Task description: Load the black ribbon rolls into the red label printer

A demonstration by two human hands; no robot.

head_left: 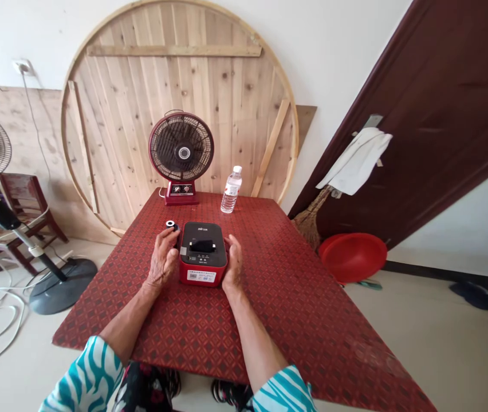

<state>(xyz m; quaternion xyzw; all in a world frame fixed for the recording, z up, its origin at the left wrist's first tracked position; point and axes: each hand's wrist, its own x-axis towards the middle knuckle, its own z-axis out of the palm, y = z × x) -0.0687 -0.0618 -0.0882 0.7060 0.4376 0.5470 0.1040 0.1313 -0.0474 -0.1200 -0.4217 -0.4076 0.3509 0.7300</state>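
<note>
A box-shaped machine (203, 274), red below with a black top, sits on the patterned red tabletop between my two hands. It looks like a small label printer, with a white sticker on its near side and a dark recess in its top. My left hand (164, 260) is at its left side, fingers curled, thumb by the casing. Against the right side rests my right hand (233, 263), its fingers bent round the far part of that side. Just beyond my left fingertips stands a small dark item with a white ring on top (170, 224), partly hidden by them.
Toward the table's (287, 297) back edge stand a red fan (181, 151) and a water bottle (231, 191). A round wooden board (227, 114) leans on the wall behind. A pedestal fan (61, 280) and cables are at left; a red basin (353, 257) is at right.
</note>
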